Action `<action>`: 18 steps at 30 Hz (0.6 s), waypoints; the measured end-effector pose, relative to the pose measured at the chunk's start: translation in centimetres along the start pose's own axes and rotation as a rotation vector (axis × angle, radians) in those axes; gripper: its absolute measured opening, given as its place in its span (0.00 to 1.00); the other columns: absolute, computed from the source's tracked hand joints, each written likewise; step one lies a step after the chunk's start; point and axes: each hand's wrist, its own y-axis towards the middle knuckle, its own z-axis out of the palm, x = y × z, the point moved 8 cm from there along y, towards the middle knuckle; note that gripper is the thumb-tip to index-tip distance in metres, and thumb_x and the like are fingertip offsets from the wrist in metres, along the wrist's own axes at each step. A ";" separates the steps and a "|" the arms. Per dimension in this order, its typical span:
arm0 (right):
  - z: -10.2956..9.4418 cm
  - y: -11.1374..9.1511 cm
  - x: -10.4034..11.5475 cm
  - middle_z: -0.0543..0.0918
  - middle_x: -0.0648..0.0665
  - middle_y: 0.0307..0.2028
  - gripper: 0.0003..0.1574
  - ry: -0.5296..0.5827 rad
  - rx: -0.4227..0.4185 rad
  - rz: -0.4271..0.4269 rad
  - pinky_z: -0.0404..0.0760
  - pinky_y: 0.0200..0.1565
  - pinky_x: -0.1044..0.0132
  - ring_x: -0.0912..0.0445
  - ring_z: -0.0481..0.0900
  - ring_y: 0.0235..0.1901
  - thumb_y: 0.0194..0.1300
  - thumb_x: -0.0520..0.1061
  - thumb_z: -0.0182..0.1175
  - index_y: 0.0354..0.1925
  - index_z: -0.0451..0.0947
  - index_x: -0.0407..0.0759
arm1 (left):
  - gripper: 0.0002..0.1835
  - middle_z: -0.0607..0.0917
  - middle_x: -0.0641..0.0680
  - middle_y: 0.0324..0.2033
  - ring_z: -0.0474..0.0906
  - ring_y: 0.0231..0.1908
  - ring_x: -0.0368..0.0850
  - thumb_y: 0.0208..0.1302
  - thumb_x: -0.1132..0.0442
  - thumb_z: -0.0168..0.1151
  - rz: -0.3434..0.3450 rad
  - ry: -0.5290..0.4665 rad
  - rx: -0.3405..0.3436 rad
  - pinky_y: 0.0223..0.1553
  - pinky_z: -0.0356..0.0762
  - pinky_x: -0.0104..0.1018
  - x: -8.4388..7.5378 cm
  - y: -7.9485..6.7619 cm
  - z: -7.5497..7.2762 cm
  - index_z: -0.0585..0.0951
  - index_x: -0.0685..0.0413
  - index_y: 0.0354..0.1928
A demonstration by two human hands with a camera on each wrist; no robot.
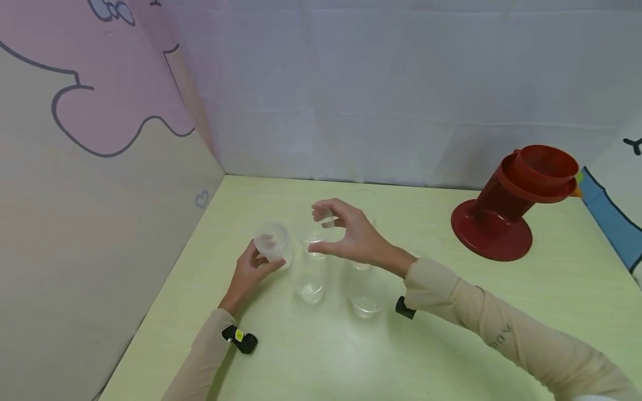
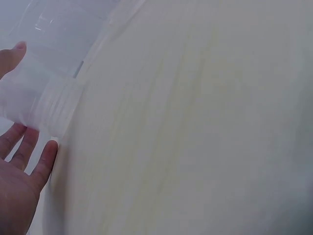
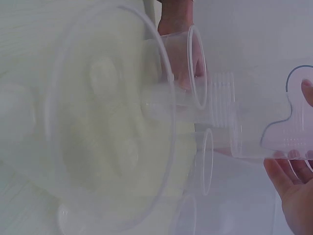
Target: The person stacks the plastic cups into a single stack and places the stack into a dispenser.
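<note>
In the head view my left hand (image 1: 253, 270) grips a clear plastic cup (image 1: 271, 236) at the left of the group, thumb in front and fingers round its side. My right hand (image 1: 351, 231) holds another clear cup (image 1: 317, 227) above the table, thumb and fingers on opposite sides. Seen from the right wrist, this cup (image 3: 264, 112) has a ribbed lower part, and the right hand's fingertips (image 3: 276, 171) lie along its wall. The left wrist view shows the left hand (image 2: 19, 176) below its cup (image 2: 58, 44), with the thumb across the side.
More clear cups stand close by, among them one at front centre (image 1: 311, 291) and one to its right (image 1: 366, 301). At the back right a dark red plastic piece with a round base (image 1: 494, 234) bears tilted red cups (image 1: 544, 167). Cloth walls border the table.
</note>
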 end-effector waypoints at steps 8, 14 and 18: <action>0.3 0.8 -0.1 0.79 0.47 0.48 0.42 -0.004 0.015 0.044 0.77 0.52 0.58 0.52 0.78 0.49 0.46 0.45 0.76 0.58 0.70 0.42 | 0.37 0.71 0.56 0.60 0.70 0.58 0.56 0.56 0.59 0.70 -0.002 -0.002 0.004 0.56 0.70 0.53 -0.2 0.0 0.1 0.63 0.49 0.67; 0.8 1.5 -0.2 0.79 0.49 0.48 0.41 -0.015 0.034 0.058 0.75 0.54 0.59 0.58 0.78 0.49 0.47 0.47 0.76 0.57 0.70 0.42 | 0.38 0.71 0.56 0.60 0.71 0.57 0.55 0.57 0.58 0.69 -0.017 0.002 0.012 0.56 0.71 0.52 -0.2 -0.1 0.2 0.63 0.49 0.67; 1.1 2.0 0.1 0.78 0.48 0.49 0.41 -0.019 0.051 0.039 0.75 0.55 0.57 0.56 0.77 0.50 0.47 0.47 0.76 0.58 0.70 0.41 | 0.38 0.72 0.56 0.60 0.72 0.56 0.55 0.57 0.58 0.70 -0.018 -0.001 0.014 0.55 0.72 0.50 -0.2 0.0 0.1 0.63 0.49 0.67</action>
